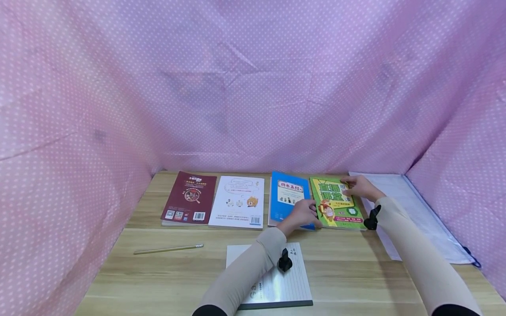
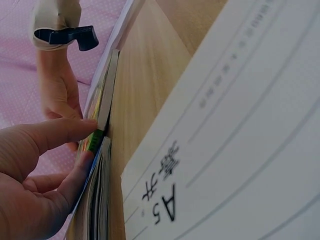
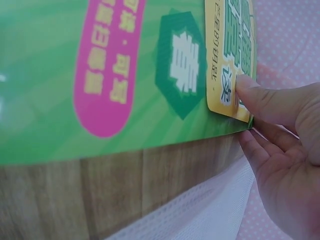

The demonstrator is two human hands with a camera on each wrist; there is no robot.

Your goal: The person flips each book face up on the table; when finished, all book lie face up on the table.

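Note:
A green book [image 1: 340, 210] with yellow lettering lies at the right end of the row of books. My right hand [image 1: 363, 188] pinches its right edge; in the right wrist view the thumb [image 3: 270, 100] lies on the cover and the other fingers are at the edge and below. My left hand [image 1: 301, 215] reaches over the blue book [image 1: 280, 210]. In the left wrist view its thumb and a finger hold the green book's near left corner, one on each side of the green spine [image 2: 95, 141]. Part of the blue book is hidden under this hand.
A maroon book [image 1: 187, 199] and a white book [image 1: 237, 199] lie to the left on the wooden table [image 1: 158, 281]. In front are a pencil [image 1: 168, 249] and a white notebook [image 1: 290, 285], partly under the left sleeve. A white mesh pouch [image 1: 415, 219] lies at right. Pink dotted cloth [image 1: 253, 87] hangs around.

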